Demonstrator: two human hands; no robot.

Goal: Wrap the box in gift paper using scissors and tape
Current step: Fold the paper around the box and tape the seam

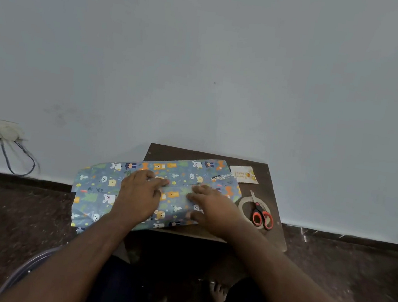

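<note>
The gift paper (103, 189), blue with small animal prints, lies across a small dark table (273, 192) and hangs past its left edge; it is folded over what is presumably the box, which is hidden beneath it in the middle of the table. The left hand (138, 193) lies flat on the paper with fingers stretched toward the seam, and the right hand (211, 207) presses just beside it, fingers spread and fairly straight, thumb at the near edge. Neither hand curls round anything; both hold the overlap down. The paper looks thin, light and a little glossy, so it probably slides on itself and creases or tears readily. It is best pinned at the seam with flat fingertips and drawn taut from the loose left flap, not pinched in the middle. The box under it seems stiff enough to press against. To the right, the scissors (261, 215) with red handles rest on a tape roll (243, 206), and a small card (244, 174) lies at the far right corner.
</note>
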